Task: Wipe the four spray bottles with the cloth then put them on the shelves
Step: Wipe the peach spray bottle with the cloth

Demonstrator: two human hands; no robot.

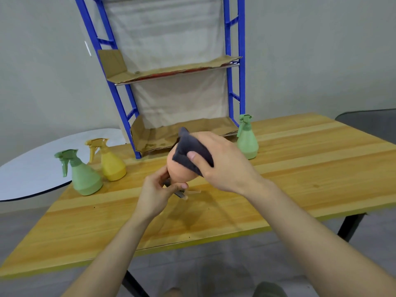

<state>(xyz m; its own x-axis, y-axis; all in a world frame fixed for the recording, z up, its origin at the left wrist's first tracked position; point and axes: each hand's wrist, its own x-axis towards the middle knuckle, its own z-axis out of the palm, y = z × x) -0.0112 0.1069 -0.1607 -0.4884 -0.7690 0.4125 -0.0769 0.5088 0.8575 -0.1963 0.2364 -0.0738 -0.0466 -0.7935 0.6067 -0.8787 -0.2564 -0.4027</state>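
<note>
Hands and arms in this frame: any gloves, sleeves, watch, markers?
Nothing worn that shows. The left hand and right hand have no gloves, rings or markers. The left forearm and right forearm are bare down to the frame edge: no sleeves, watch or bands.

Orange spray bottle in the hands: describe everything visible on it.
The orange spray bottle looks like matte plastic, with a rounded body. It is held above the wooden table, tipped with its base away from the person. The left hand grips its neck end, mostly hidden; a pale trigger tip pokes out. The right hand presses a dark grey cloth on the body.
</note>
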